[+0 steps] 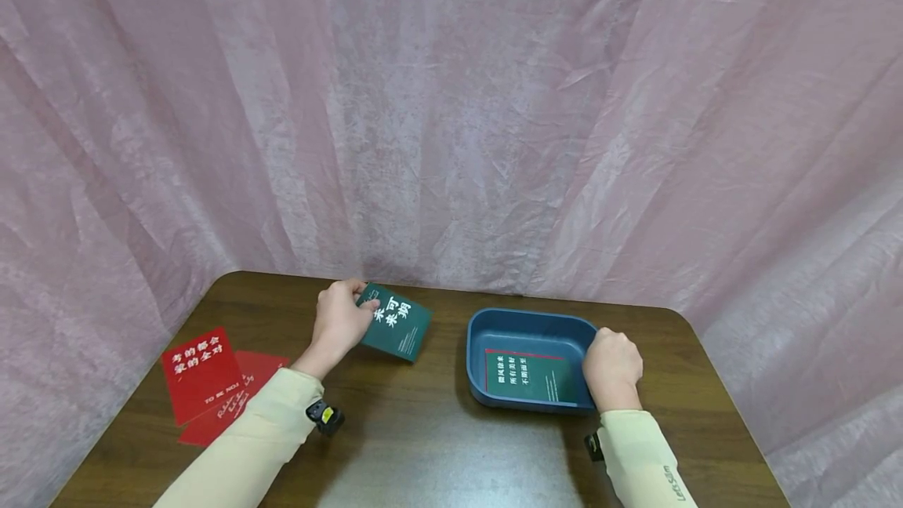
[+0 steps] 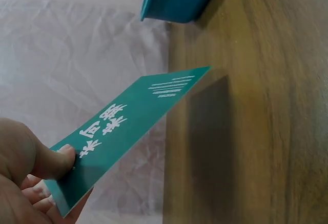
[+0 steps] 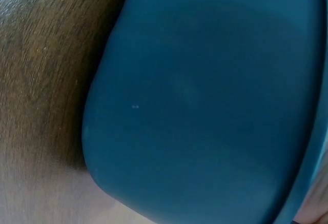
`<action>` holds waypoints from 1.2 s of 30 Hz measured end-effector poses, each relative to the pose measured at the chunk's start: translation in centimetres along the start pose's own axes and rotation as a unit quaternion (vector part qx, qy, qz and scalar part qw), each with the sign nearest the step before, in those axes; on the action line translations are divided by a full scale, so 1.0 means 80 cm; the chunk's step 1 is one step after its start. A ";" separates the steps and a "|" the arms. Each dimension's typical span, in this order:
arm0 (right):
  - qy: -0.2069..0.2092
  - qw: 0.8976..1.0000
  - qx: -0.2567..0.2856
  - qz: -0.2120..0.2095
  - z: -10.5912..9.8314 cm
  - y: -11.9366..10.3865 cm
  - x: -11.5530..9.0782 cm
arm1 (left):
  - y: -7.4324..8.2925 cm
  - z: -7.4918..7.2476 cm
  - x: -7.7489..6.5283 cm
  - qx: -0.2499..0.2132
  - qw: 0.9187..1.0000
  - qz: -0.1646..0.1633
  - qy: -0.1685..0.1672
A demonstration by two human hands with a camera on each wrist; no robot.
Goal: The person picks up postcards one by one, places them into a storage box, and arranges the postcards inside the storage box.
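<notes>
My left hand (image 1: 341,324) pinches a dark green card (image 1: 397,338) with white characters near one end, thumb on its printed face. In the left wrist view the card (image 2: 128,114) is tilted above the table, its far edge off the wood. My right hand (image 1: 612,363) grips the right rim of a blue rectangular plastic bin (image 1: 529,321). Inside the bin lies another green card (image 1: 536,382) with white writing, and a red edge (image 1: 525,353) shows behind and beside it. The bin's outer wall (image 3: 195,106) fills most of the right wrist view.
Two red cards overlap at the table's left: one with white characters (image 1: 200,382), the other with white script (image 1: 236,406) partly beneath it. The brown wooden table (image 1: 437,445) ends at a pink curtain (image 1: 451,116) behind. Card and bin stand apart.
</notes>
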State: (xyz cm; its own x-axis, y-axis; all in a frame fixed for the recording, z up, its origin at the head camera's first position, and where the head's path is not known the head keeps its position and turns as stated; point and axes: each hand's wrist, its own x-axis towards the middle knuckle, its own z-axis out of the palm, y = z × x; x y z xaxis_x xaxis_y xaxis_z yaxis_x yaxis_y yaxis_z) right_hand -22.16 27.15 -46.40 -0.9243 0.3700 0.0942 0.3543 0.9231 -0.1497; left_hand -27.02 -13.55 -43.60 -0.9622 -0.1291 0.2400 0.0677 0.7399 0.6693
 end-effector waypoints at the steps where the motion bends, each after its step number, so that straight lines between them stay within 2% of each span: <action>1: 0.001 1.000 0.000 -0.001 0.000 0.000 0.000 | 0.001 -0.001 -0.001 0.000 1.000 0.004 0.004; 12: -0.004 1.000 -0.001 -0.004 0.001 0.002 -0.001 | 0.022 -0.005 -0.008 -0.021 0.998 0.032 0.041; 26: -0.004 1.000 -0.003 -0.002 0.001 0.003 -0.002 | 0.068 -0.011 -0.018 -0.080 0.993 0.045 0.069; 36: -0.009 1.000 -0.005 -0.005 -0.001 0.001 0.000 | 0.097 -0.003 -0.023 -0.116 0.988 0.055 0.090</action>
State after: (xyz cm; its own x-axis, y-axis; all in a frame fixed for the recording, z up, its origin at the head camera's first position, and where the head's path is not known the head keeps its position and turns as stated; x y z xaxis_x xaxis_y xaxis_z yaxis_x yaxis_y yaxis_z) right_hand -22.08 27.23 -46.32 -0.9298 0.3596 0.0783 0.3470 0.9274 -0.1395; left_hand -24.68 -7.71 -38.68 -0.8846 -0.1866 0.4274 0.2485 0.5870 0.7705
